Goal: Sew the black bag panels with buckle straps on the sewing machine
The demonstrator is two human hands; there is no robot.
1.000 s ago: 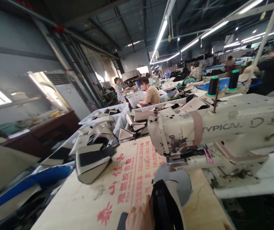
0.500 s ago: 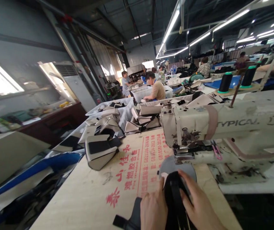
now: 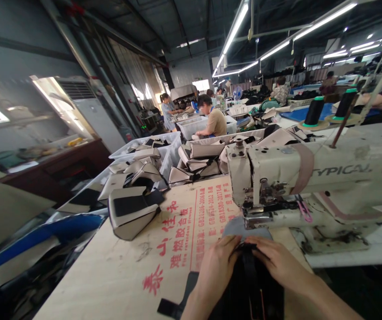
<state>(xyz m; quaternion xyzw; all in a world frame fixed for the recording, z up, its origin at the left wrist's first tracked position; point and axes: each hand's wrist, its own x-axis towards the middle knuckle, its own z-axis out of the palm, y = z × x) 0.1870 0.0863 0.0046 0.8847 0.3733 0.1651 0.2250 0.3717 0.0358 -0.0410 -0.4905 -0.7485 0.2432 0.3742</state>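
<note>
Both hands (image 3: 244,262) grip black piece (image 3: 254,289) @ machine (image 3: 311,186).

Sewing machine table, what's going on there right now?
A person has both hands on a black piece on the wooden table. The left hand and right hand press its front edge just below the head of the sewing machine. Sewn pieces are piled to the left.

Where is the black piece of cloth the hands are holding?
The black cloth piece lies low and right of centre in the head view, on the wooden table, under the left hand and right hand, just before the sewing machine.
</note>
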